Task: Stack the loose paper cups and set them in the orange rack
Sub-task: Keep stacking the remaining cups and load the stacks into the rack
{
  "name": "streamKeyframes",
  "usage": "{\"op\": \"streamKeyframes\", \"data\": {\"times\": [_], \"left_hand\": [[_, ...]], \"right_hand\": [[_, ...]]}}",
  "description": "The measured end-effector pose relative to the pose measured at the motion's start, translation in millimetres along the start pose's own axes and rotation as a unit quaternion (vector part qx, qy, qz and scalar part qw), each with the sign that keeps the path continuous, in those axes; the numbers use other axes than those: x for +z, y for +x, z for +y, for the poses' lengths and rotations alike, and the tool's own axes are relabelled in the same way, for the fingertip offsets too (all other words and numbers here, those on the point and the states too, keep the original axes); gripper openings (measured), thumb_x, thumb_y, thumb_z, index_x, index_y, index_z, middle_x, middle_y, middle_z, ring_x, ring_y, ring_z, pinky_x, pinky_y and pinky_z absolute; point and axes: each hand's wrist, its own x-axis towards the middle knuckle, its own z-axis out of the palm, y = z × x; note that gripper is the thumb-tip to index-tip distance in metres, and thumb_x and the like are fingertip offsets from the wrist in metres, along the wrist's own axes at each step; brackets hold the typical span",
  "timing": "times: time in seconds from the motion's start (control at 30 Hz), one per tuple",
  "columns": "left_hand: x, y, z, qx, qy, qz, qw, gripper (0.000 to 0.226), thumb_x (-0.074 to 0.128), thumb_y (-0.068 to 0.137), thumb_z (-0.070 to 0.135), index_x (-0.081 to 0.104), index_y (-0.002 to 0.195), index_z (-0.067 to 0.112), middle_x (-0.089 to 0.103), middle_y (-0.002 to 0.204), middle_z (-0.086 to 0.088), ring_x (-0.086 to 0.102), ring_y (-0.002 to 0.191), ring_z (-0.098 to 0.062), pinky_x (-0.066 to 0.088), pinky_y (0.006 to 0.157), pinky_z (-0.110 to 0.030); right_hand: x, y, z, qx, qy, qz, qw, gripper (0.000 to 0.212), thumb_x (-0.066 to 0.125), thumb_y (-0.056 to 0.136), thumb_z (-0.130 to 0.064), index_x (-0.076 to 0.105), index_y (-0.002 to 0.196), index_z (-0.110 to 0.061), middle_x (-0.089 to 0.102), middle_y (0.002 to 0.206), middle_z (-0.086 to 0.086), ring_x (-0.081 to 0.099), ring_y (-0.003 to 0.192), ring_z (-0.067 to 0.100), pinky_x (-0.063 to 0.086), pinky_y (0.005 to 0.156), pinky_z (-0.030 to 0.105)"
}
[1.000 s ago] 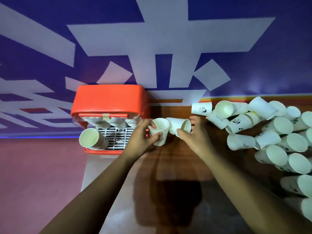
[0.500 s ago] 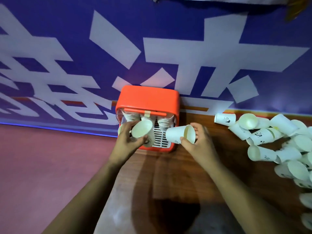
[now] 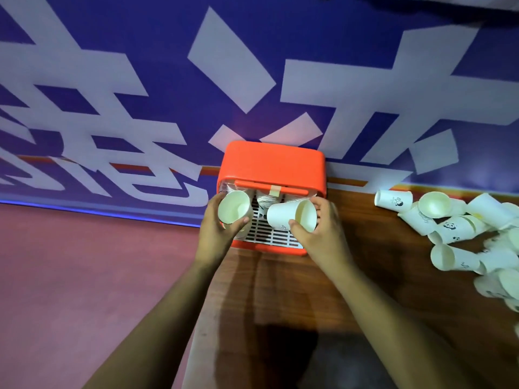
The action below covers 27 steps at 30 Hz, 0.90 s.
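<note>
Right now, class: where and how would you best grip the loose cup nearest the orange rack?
Probably across its side wall, coming from the left: the loose cup has bare table there, while other cups crowd its right.

We log: orange rack (image 3: 271, 161), white grille (image 3: 266, 231); white panda-print cups (image 3: 455, 228); dark woodgrain table (image 3: 373, 248); blue-and-white banner (image 3: 168, 80).

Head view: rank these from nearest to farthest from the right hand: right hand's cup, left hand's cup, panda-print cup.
1. Right hand's cup: gripped by the right hand.
2. Left hand's cup: just leftward, in the left hand.
3. Panda-print cup: lying far to the right.
</note>
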Motion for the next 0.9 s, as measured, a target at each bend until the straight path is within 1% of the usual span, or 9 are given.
{"op": "streamKeyframes", "data": {"times": [0.13,0.23,0.33,0.43,0.53,0.6,0.67,0.77,0.9], "left_hand": [[4.8,6.2,-10.5,0.019,0.074,-0.01,0.997,0.068,0.083,0.08,0.028,0.05,0.138,0.017,0.056,0.136,0.004,0.05,0.122,-0.009,0.041,0.094,-0.021],[4.8,12.7,-20.0,0.055,0.153,-0.014,0.987,0.068,0.087,0.073,0.027,0.054,0.132,0.014,0.059,0.12,-0.004,0.055,0.11,-0.02,0.048,0.09,-0.036],[6.5,14.4,-33.8,0.089,0.228,-0.044,0.969,0.077,0.091,0.066,0.028,0.057,0.132,0.009,0.057,0.12,-0.013,0.054,0.111,-0.034,0.049,0.093,-0.048],[8.4,11.2,-42.3,0.057,0.22,-0.095,0.969,0.092,0.09,0.068,0.03,0.045,0.146,0.014,0.049,0.13,-0.014,0.047,0.121,-0.033,0.044,0.103,-0.045],[2.6,10.8,-50.0,0.032,0.173,-0.148,0.973,0.107,0.088,0.072,0.032,0.024,0.157,0.019,0.044,0.136,-0.01,0.041,0.127,-0.024,0.038,0.108,-0.03],[-6.8,9.0,-49.7,0.027,0.153,-0.15,0.976,0.095,0.079,0.082,0.034,0.021,0.157,0.018,0.044,0.141,-0.005,0.039,0.129,-0.018,0.036,0.102,-0.018],[-16.6,7.9,-49.7,0.018,0.144,-0.136,0.98,0.071,0.067,0.091,0.032,0.034,0.151,0.015,0.047,0.14,-0.001,0.042,0.131,-0.017,0.04,0.104,-0.027],[-27.2,8.7,-48.7,-0.045,0.072,-0.105,0.991,0.038,0.06,0.098,0.021,0.053,0.135,0.016,0.058,0.129,0.006,0.055,0.12,-0.014,0.046,0.106,-0.043],[-34.4,7.4,-35.7,-0.101,-0.055,-0.106,0.988,0.028,0.051,0.103,0.034,0.065,0.122,0.021,0.07,0.116,0.008,0.063,0.11,-0.003,0.048,0.097,-0.03]], "right_hand": [[8.6,3.3,-1.6,0.007,-0.022,-0.004,1.0,0.058,0.078,0.076,-0.029,0.049,0.126,-0.022,0.048,0.127,-0.001,0.052,0.114,0.017,0.049,0.096,0.041],[14.4,3.5,-2.3,0.001,-0.031,-0.005,1.0,0.058,0.078,0.077,-0.029,0.05,0.127,-0.019,0.048,0.127,0.0,0.05,0.116,0.018,0.047,0.098,0.038],[21.3,2.0,-3.3,-0.013,-0.031,-0.012,0.999,0.058,0.078,0.076,-0.026,0.051,0.127,-0.016,0.048,0.126,0.001,0.049,0.117,0.017,0.043,0.1,0.033],[30.2,2.5,-6.1,-0.038,-0.035,-0.017,0.999,0.059,0.079,0.075,-0.024,0.053,0.126,-0.012,0.048,0.125,0.001,0.048,0.119,0.018,0.039,0.102,0.028],[39.9,4.1,-15.2,-0.067,-0.028,0.0,0.997,0.062,0.076,0.072,-0.03,0.055,0.128,-0.011,0.046,0.124,0.002,0.046,0.119,0.016,0.038,0.104,0.026],[47.3,5.7,-23.5,-0.099,-0.018,0.008,0.995,0.065,0.073,0.07,-0.032,0.056,0.128,-0.009,0.048,0.123,0.002,0.046,0.116,0.012,0.035,0.103,0.018],[57.5,8.4,-29.3,-0.137,-0.025,0.001,0.99,0.067,0.075,0.068,-0.031,0.057,0.127,-0.004,0.052,0.121,0.007,0.048,0.113,0.013,0.032,0.102,0.011],[74.7,12.3,-33.2,-0.153,-0.043,-0.046,0.986,0.068,0.075,0.069,-0.034,0.055,0.128,-0.006,0.053,0.123,0.007,0.052,0.115,0.02,0.037,0.104,0.022],[92.7,15.8,-30.8,-0.181,-0.091,-0.116,0.972,0.07,0.073,0.073,-0.036,0.051,0.132,-0.006,0.052,0.133,0.008,0.048,0.127,0.024,0.034,0.107,0.027]]}}
